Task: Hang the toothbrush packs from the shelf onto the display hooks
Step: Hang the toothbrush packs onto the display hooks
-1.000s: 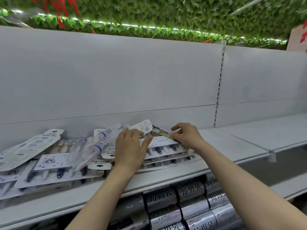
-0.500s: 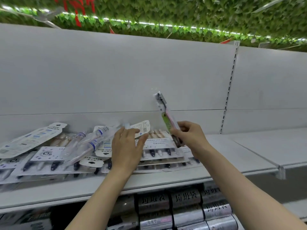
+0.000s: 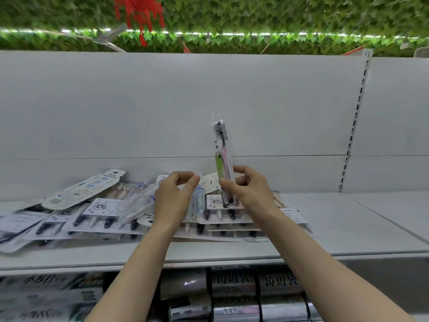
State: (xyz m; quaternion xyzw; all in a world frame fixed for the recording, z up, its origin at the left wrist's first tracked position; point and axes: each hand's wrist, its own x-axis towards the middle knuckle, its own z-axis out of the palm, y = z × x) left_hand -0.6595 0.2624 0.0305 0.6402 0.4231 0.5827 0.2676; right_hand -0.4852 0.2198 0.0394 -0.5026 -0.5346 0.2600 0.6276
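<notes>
My right hand (image 3: 249,190) pinches the lower part of a slim clear toothbrush pack (image 3: 221,149) and holds it upright in front of the grey back panel (image 3: 139,112). The brush inside has a dark head at the top and a pink handle. My left hand (image 3: 173,198) hovers just left of it with loosely curled fingers and nothing in them. Under both hands a loose pile of toothbrush packs (image 3: 92,212) lies flat on the grey shelf (image 3: 232,253), spreading to the left edge. No display hook shows in view.
A slotted upright strip (image 3: 352,135) divides the back panel at right; the shelf beyond it is bare. Below the shelf sit silver rolls with printed labels (image 3: 234,284) and boxed goods (image 3: 46,289). Green leaf decor and a red ornament (image 3: 139,12) hang overhead.
My right hand has lifted the slim pack off the pile and turned it upright. My left hand has come up off the pile, fingers curling, toward the pack.
</notes>
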